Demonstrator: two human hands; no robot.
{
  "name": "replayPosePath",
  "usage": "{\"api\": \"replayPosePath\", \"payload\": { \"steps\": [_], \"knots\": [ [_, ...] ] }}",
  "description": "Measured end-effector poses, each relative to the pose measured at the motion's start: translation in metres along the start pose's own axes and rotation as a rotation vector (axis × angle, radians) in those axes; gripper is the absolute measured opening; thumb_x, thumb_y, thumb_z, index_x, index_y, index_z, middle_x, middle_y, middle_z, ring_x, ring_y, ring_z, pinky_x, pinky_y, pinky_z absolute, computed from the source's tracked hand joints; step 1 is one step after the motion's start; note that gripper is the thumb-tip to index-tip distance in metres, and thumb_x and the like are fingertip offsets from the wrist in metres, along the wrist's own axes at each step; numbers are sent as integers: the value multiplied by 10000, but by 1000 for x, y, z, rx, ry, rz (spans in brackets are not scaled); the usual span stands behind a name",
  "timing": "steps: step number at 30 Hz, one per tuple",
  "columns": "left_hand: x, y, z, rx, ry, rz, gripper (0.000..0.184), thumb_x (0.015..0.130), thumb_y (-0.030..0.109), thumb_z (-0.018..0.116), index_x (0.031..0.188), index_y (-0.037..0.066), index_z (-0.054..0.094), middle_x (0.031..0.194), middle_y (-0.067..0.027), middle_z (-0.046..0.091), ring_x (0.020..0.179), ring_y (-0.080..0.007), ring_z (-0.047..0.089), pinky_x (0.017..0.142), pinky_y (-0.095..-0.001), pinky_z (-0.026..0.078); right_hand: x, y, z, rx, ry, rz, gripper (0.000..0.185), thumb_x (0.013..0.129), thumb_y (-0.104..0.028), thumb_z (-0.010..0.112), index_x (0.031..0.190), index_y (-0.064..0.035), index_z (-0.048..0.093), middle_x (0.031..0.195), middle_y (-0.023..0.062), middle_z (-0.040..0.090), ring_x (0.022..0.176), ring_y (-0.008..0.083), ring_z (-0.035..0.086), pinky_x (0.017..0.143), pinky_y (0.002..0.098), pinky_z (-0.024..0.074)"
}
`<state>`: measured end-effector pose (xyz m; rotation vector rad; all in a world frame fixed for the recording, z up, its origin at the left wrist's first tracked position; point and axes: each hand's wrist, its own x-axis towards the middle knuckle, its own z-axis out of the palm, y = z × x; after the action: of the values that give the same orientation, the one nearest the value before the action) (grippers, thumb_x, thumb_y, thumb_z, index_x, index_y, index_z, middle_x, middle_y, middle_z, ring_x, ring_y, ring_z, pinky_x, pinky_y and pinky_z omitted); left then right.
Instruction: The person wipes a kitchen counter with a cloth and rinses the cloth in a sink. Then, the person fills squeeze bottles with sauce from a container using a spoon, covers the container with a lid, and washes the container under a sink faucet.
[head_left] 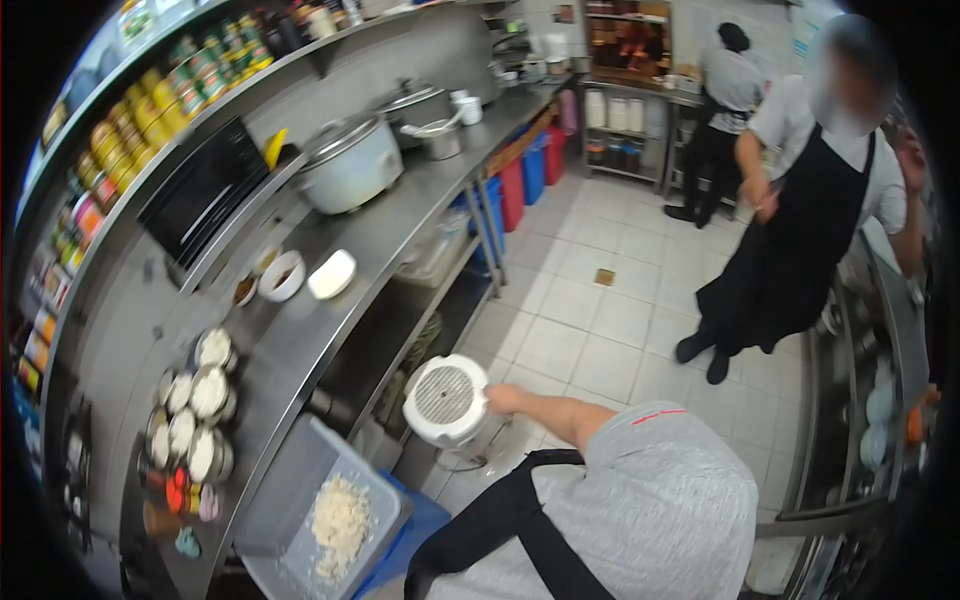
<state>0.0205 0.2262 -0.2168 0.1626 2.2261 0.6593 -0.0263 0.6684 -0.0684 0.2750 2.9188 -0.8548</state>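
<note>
My right hand [505, 399] is closed on the edge of a white portable fan [447, 402] with a round slatted grille. My bare arm stretches out to it from a grey sleeve. Just below and left of the fan is a grey plastic tub [275, 548], tilted in view, with a heap of white rice [340, 525] in it. Blue plastic [415, 530] shows under the tub's right side. My left hand is not in view.
A steel counter [290, 345] along the left carries several tins [208, 392], small bowls [282, 275], a white block-like container [332, 274] and a large cooker [348, 165]. A co-worker in a black apron [785, 240] stands at right on the tiled floor; another person [728, 90] stands farther back.
</note>
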Motion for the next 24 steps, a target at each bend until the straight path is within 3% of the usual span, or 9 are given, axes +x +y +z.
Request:
{"api": "replayPosePath", "payload": {
  "steps": [4, 8, 10, 12, 13, 21, 22, 23, 24],
  "knots": [
    [75, 74, 0, 154, -67, 239, 365, 738, 328, 616, 955, 34, 626, 799, -170, 637, 760, -294, 617, 683, -360, 475, -126, 157, -52, -33, 81, 869, 259, 743, -132, 502, 949, -37, 628, 1000, 154, 621, 957, 305, 588, 771, 415, 490],
    [153, 184, -6, 117, -147, 432, 349, 746, 321, 587, 905, 11, 616, 738, -167, 621, 673, -275, 599, 625, -388, 462, -188, 207, -58, 36, 99, 1100, 262, 777, -136, 486, 969, -15, 617, 1013, 181, 612, 909, 277, 618, 753, 394, 502],
    [179, 229, 3, 42, -128, 490, 383, 758, 362, 565, 886, 3, 596, 772, -175, 610, 734, -284, 591, 655, -389, 455, -180, 222, -46, 298, 1, 1203, 247, 768, -144, 496, 927, 13, 600, 888, 183, 635, 707, 263, 655, 600, 369, 531],
    [146, 297, -15, 103, -52, 436, 402, 783, 366, 556, 997, 31, 615, 745, -97, 630, 644, -174, 586, 571, -326, 468, -160, 221, -34, 327, -67, 1115, 241, 766, -153, 505, 916, 16, 590, 825, 167, 631, 622, 247, 644, 526, 347, 519],
    [149, 304, -11, -21, 95, 575, 408, 758, 382, 578, 913, 5, 577, 844, -179, 608, 800, -313, 582, 705, -391, 453, -148, 220, -29, 426, -55, 1074, 238, 763, -162, 514, 904, 18, 580, 762, 151, 628, 537, 231, 633, 451, 325, 507],
    [175, 263, -50, -13, 193, 91, 421, 731, 291, 590, 1079, 54, 571, 993, -157, 617, 908, -306, 590, 797, -371, 466, -29, 274, -39, 506, -193, 626, 207, 783, -157, 527, 877, 23, 564, 711, 133, 603, 457, 192, 577, 397, 283, 475],
    [175, 247, -54, 14, 216, -11, 402, 719, 274, 586, 1055, 53, 589, 988, -158, 619, 902, -317, 590, 793, -379, 467, -20, 337, -24, 161, -216, 137, 185, 759, -162, 530, 788, 13, 582, 630, 128, 589, 461, 211, 578, 412, 325, 472],
    [171, 234, -66, -44, 265, -64, 402, 719, 274, 586, 1055, 53, 589, 988, -158, 619, 902, -317, 590, 793, -379, 467, 1, 401, 9, 264, -339, 576, 196, 737, -159, 527, 767, 19, 604, 576, 132, 580, 486, 230, 585, 457, 366, 476],
    [165, 215, -75, -99, 231, -185, 376, 707, 270, 585, 1010, 48, 611, 981, -161, 621, 904, -322, 589, 794, -383, 466, 25, 404, 3, 257, -384, 679, 197, 737, -159, 526, 770, 19, 604, 576, 132, 580, 488, 231, 586, 460, 366, 477]
  ]
}}
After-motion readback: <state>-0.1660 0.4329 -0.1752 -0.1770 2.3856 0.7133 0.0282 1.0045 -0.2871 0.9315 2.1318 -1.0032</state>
